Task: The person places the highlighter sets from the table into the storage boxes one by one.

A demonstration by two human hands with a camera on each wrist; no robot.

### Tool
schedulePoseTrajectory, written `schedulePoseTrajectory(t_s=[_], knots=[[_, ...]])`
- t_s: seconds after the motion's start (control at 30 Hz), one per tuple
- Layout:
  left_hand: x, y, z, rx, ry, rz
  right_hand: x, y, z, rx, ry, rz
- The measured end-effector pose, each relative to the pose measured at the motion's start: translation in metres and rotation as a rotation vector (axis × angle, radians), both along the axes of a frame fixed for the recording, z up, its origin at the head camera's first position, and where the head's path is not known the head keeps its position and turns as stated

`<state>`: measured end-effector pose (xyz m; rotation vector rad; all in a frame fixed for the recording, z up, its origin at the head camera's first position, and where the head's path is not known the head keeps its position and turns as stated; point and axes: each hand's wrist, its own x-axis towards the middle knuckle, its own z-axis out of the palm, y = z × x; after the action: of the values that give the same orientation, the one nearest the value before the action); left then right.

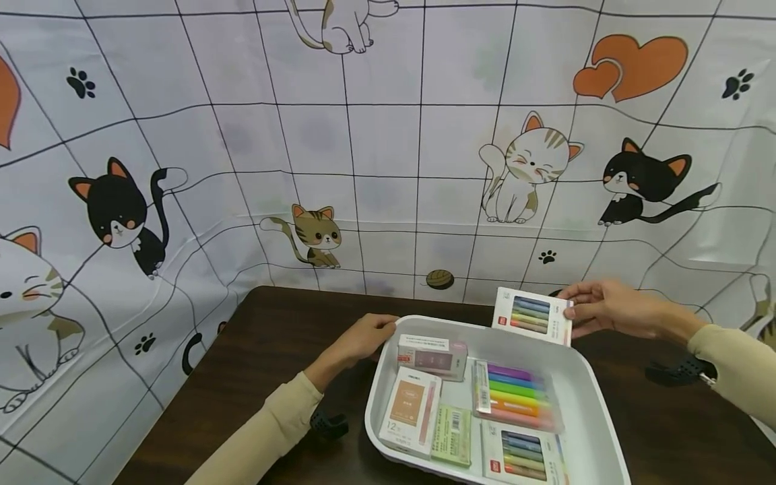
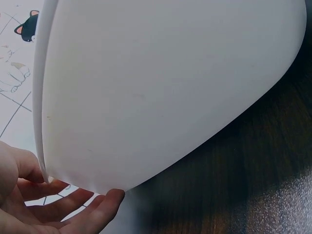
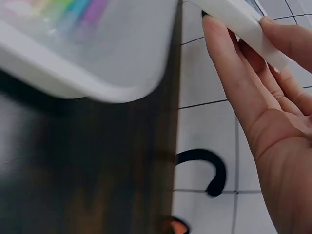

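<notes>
My left hand (image 1: pixel 364 335) grips the far left corner of a white plastic tray (image 1: pixel 597 397); in the left wrist view the thumb is at the rim and the fingers (image 2: pixel 109 207) lie along the outer wall. In my right hand (image 1: pixel 612 310), a flat white box of coloured pens (image 1: pixel 560 323) is pinched between thumb and fingers, raised by the tray's far right rim. Inside the tray lie a second such box (image 1: pixel 524 455), a clear pack of rainbow markers (image 1: pixel 518 396), a pinkish box (image 1: pixel 430 357), a white box with an orange-brown panel (image 1: pixel 411 411) and a green box (image 1: pixel 451 434).
The tray stands on a dark brown wooden table (image 1: pixel 273 343). Behind the table's far edge hangs a white sheet (image 1: pixel 382 148) with a grid and printed cats. A dark wrist strap (image 1: pixel 679 372) is under the right forearm, another (image 1: pixel 329 426) by the left.
</notes>
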<state>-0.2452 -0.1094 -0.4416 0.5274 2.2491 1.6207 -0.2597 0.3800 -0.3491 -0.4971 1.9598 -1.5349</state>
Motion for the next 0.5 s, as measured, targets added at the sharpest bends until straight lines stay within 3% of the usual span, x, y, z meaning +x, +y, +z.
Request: schedulePoseTrajectory(t_s=[0.2, 0.5], knots=[[-0.001, 0.001, 0.001, -0.018, -0.009, 0.004, 0.029, 0.018, -0.012, -0.033, -0.052, 0.036], [-0.001, 0.003, 0.000, -0.043, 0.004, 0.000, 0.055, 0.019, -0.026, -0.025, -0.044, 0.063]])
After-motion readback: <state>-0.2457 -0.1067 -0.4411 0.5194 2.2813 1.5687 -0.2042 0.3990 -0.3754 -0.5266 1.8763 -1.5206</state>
